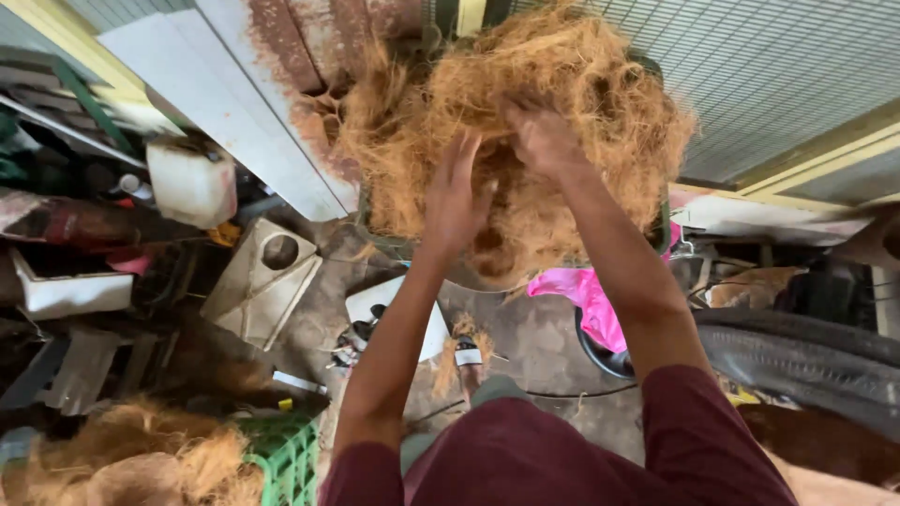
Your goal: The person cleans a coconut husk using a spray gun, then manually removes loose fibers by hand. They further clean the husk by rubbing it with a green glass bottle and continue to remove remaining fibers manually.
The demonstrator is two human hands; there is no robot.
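Observation:
A big tangled mass of brown coconut fibre (pixel 562 84) fills the top middle of the head view, piled in a dark green container (pixel 398 245) whose rim barely shows. My left hand (pixel 457 192) presses against the near side of the fibre with its fingers spread upward. A little higher, my right hand (pixel 542 139) reaches into the pile, fingers buried among the strands. Both arms come up from my maroon sleeves at the bottom.
Another heap of fibre (pixel 141 459) lies bottom left beside a green plastic crate (pixel 286 459). A white canister (pixel 192 183), a board with a round hole (pixel 262 281), pink plastic (pixel 586 300), a black tyre (pixel 797 351) and wire mesh (pixel 750 66) surround me.

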